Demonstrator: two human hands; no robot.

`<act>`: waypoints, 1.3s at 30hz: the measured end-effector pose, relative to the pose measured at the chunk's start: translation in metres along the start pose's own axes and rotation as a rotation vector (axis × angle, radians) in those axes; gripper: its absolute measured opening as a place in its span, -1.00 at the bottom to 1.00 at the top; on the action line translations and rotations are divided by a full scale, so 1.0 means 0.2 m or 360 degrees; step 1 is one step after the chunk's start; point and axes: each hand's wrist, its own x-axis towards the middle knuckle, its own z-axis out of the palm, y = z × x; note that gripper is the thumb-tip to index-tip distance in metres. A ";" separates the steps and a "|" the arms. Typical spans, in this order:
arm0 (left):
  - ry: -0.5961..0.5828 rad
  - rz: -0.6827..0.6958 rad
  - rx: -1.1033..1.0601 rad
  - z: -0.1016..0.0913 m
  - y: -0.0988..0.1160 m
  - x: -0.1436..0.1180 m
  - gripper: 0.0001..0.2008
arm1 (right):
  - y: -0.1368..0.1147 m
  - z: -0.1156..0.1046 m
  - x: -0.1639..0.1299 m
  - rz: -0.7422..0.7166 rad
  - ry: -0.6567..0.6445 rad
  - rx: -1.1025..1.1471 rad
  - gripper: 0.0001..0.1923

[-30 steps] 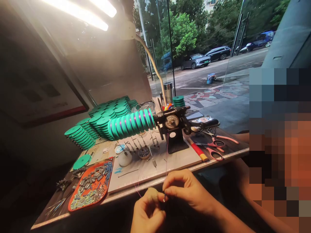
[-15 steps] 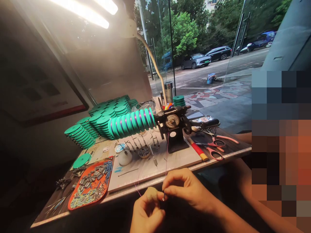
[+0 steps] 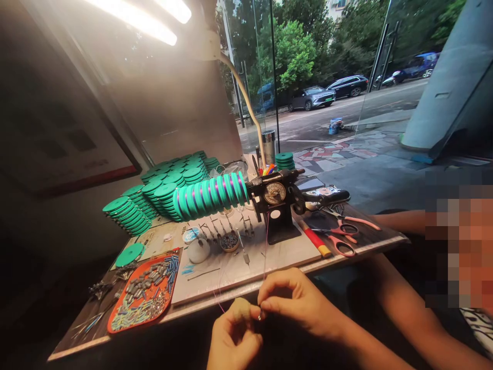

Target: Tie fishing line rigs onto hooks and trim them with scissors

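Pink line (image 3: 265, 246) runs from the winder (image 3: 275, 205) to your right hand (image 3: 292, 303), pinching it; your left hand (image 3: 234, 334) pinches beside it.

A thin, glossy pink line (image 3: 265, 246) is pinched between bare fingers. Smooth, matt teal plastic spools (image 3: 210, 192) are carried on a black metal winder (image 3: 275, 205) with a satin finish. At 9 o'clock of it, a glossy orange plastic tray (image 3: 115, 321) is filled with dull metal pieces. The tabletop (image 3: 370, 239) is seen as dark, smooth wood.
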 end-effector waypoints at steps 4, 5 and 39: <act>-0.0003 -0.0002 -0.0027 0.00 -0.01 0.01 -0.87 | -0.01 0.00 0.00 -0.0012 -0.0029 -0.0062 -0.94; -0.0011 0.0006 -0.0025 0.00 -0.02 0.01 -0.87 | -0.01 0.00 0.00 -0.0024 -0.0057 -0.0082 -0.94; 0.0149 -0.0309 -0.0138 0.06 0.02 0.01 -0.59 | -0.03 -0.03 0.04 0.0094 -0.0223 -0.0097 -0.94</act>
